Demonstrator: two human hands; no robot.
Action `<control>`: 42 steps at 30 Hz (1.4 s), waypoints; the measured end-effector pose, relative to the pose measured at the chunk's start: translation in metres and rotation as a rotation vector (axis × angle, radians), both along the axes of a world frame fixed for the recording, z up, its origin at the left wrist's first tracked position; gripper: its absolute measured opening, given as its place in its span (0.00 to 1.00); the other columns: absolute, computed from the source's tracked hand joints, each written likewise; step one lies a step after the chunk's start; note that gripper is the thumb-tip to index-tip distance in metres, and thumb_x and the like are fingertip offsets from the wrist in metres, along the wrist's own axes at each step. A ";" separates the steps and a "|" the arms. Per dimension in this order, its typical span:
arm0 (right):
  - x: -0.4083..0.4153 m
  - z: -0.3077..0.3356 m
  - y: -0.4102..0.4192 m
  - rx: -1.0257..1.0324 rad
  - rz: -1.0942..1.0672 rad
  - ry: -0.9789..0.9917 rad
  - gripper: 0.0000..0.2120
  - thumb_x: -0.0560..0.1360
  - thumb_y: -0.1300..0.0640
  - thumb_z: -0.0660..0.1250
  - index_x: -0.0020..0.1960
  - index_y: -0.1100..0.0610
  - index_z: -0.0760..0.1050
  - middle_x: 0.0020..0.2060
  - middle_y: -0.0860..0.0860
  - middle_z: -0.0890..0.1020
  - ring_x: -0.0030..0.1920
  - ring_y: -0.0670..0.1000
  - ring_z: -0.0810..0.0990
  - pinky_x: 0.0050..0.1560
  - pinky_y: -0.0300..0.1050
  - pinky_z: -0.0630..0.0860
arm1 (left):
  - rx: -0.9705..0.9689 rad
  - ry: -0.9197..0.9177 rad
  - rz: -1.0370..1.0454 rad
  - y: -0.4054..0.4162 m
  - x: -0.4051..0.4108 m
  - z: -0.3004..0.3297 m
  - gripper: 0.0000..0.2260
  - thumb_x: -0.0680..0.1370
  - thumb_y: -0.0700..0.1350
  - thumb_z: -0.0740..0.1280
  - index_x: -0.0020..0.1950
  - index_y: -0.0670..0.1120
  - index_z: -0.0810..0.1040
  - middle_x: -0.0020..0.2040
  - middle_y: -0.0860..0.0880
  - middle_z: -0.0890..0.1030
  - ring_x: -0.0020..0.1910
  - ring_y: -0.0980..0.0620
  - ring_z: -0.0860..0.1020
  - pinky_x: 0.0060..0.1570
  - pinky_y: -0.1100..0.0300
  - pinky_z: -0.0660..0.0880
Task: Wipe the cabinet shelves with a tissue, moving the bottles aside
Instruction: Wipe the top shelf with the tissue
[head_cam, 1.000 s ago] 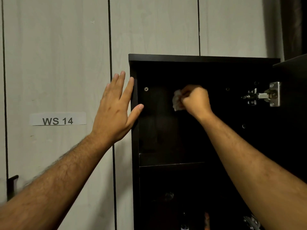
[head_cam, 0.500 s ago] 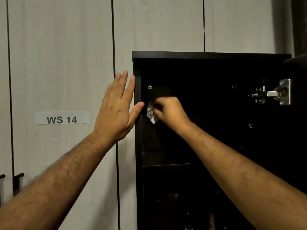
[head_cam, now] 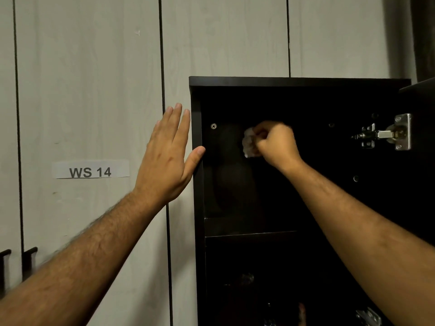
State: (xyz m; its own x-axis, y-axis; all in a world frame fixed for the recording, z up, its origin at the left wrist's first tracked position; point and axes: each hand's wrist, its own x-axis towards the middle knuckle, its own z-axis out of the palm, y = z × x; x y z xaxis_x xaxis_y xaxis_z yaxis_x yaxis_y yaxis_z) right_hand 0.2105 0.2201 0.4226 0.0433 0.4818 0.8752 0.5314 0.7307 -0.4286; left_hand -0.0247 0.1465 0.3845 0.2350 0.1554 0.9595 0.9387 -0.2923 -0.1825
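**Item: crumpled tissue, in use inside the top compartment**

- Tissue [head_cam: 249, 142]: white, wadded into a loose ball, pressed toward the dark rear panel of the cabinet [head_cam: 196, 128], upper compartment. Judged very light, soft and easily torn; best kept bunched in the fingertips so a thick pad meets the surface, with moderate pressure only.
- Right hand [head_cam: 275, 143]: fingers curled tight around the tissue, which sticks out on the thumb side.
- Left hand [head_cam: 168, 158]: flat, fingers straight and together, lying along the cabinet's outer left edge, thumb tip hooked over the front edge; holds nothing.
- Shelf [head_cam: 249, 225]: below the right hand.
- Bottles: lower compartment too dark to make out with certainty.
- Hinge [head_cam: 386, 134]: metal, at right, well apart from the tissue.
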 end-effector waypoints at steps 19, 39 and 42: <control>-0.079 -0.003 -0.021 0.165 -0.258 -0.439 0.08 0.77 0.57 0.66 0.52 0.60 0.81 0.46 0.56 0.82 0.48 0.56 0.81 0.47 0.45 0.76 | 0.001 -0.007 0.002 -0.006 -0.012 -0.005 0.32 0.82 0.58 0.52 0.79 0.41 0.51 0.80 0.43 0.52 0.79 0.47 0.49 0.77 0.48 0.52; -0.067 -0.074 -0.033 -0.088 -0.072 -1.098 0.07 0.77 0.54 0.67 0.49 0.56 0.81 0.42 0.51 0.80 0.41 0.50 0.79 0.38 0.43 0.74 | -0.018 -0.179 0.050 -0.020 0.016 -0.022 0.29 0.82 0.54 0.53 0.79 0.41 0.52 0.79 0.43 0.54 0.79 0.47 0.51 0.77 0.49 0.53; -0.066 -0.072 -0.033 -0.175 -0.024 -1.098 0.11 0.77 0.48 0.68 0.54 0.54 0.81 0.46 0.50 0.82 0.45 0.49 0.80 0.40 0.43 0.74 | -0.026 -0.199 0.080 -0.026 0.019 -0.024 0.29 0.82 0.53 0.54 0.79 0.42 0.51 0.79 0.44 0.53 0.79 0.48 0.50 0.77 0.51 0.51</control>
State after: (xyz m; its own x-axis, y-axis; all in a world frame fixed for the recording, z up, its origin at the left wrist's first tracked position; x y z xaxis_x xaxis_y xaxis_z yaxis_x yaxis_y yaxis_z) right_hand 0.1449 0.1868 0.3509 -0.7028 0.6114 0.3636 0.6981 0.6910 0.1875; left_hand -0.0056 0.1208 0.3601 0.0276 0.1913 0.9811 0.9759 -0.2179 0.0151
